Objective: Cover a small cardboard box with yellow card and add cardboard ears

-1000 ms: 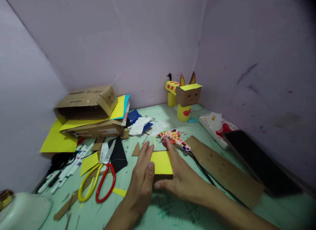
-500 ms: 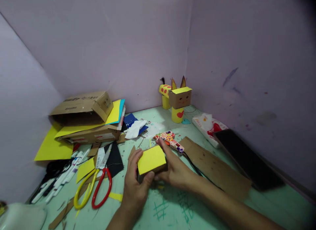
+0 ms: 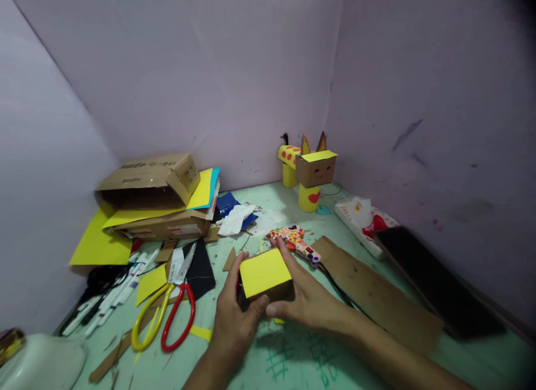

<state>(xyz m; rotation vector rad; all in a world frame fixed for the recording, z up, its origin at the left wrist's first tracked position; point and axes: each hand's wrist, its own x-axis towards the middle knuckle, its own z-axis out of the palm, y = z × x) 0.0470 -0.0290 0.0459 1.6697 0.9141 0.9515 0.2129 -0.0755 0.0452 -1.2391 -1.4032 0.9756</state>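
A small cardboard box with a yellow paper top [image 3: 266,271] is held between my two hands, just above the table's front middle. My left hand [image 3: 235,317] grips its left side, thumb on the near face. Around the right side wraps my right hand [image 3: 304,295], its thumb also at the near face. Just beyond the box lies a flower-patterned glue gun [image 3: 295,242] with a black cord. To the left are scissors [image 3: 170,309] with one yellow and one red handle. The underside of the box is hidden.
A cardboard animal figure [image 3: 316,172] stands at the back. Cardboard boxes [image 3: 154,180] and coloured paper are stacked back left, with white markers [image 3: 121,289] in front. On the right are a flat cardboard piece [image 3: 377,289], a dark flat panel [image 3: 435,284] and a tissue pack [image 3: 364,222].
The camera view has shifted, so the surroundings appear farther right. The box stays in both hands, and my right thumb shows more plainly along its near face.
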